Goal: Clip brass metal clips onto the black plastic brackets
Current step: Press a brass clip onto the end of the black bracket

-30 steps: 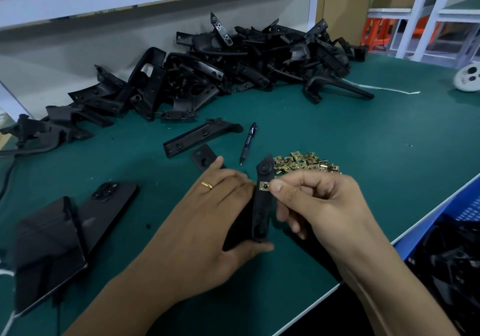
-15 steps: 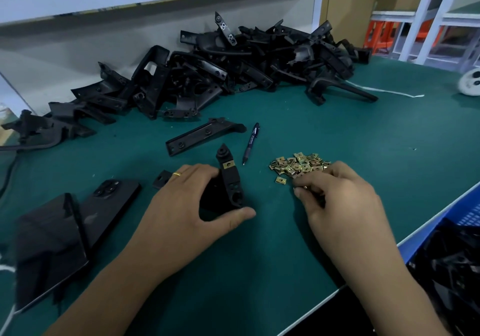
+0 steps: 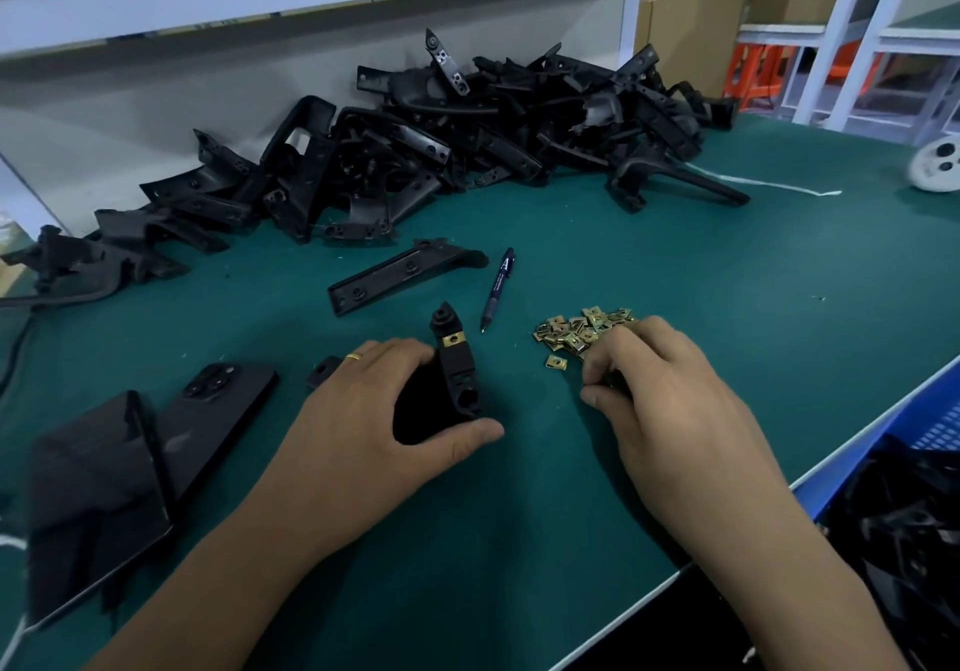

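Fingertips of the right hand (image 3: 670,400) curl out of sight at the clips (image 3: 582,332); left-hand fingers (image 3: 395,358) grip a bracket (image 3: 457,374).

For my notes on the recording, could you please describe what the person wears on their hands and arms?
Both forearms are bare, with no sleeves in view and no gloves. The left hand wears a plain gold ring. The right hand shows no ring or watch.

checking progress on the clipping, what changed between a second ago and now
The right hand let go of the brass clip it was pressing onto the held bracket and moved right to the clip pile, fingers curled at its near edge. The left hand lowered the bracket to the mat, still gripping it; the clip now sits on it. The bracket heap, pen and phone stayed put.
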The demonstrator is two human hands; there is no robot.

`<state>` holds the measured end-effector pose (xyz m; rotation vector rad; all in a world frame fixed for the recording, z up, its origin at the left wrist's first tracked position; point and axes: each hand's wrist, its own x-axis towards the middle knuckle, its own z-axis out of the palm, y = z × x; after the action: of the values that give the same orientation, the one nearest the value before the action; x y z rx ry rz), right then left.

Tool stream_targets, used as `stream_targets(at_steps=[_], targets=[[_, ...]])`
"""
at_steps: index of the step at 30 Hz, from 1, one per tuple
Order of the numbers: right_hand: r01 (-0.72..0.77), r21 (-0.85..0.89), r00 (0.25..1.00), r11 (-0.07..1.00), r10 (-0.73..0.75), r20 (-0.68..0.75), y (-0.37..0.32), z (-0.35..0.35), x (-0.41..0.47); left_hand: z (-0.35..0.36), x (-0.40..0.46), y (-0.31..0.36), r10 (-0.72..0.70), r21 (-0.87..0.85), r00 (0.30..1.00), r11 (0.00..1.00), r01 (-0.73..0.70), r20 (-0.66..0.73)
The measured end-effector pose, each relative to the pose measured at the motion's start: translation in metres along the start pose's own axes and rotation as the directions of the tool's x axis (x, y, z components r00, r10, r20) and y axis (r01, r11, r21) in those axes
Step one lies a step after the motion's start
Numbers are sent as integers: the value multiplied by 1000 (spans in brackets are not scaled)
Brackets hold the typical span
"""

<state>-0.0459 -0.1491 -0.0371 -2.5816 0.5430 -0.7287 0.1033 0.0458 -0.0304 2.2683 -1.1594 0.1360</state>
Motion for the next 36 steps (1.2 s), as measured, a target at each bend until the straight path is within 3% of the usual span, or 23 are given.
stream_targets(at_steps=[6,12,14,18,25,28,36], targets=[[-75,285,997,956,79,-3,8,2,3,0,0,-1,-19,-4,1000,1000,19,9],[-75,398,990,914,116,-78,10,3,3,1,-1,-2,-15,-5,1000,1000,15,13],[-82,548,983,833,160,-95,10,2,4,1,-1,-1,-3,-6,1000,1000,3,8],[-84,854,978,514,208,-30,0,2,4,1,-3,6,88,8,996,996,-88,-32],[-90,935,995,342,72,70,-17,12,1,2,0,14,200,28,972,980,-198,-120],[-102,924,993,369,-19,118,-20,12,-1,0,1,15,189,42,972,982,-185,-137],[-147,846,983,513,-18,182,-20,7,0,-1,1,12,220,80,965,974,-211,-141]])
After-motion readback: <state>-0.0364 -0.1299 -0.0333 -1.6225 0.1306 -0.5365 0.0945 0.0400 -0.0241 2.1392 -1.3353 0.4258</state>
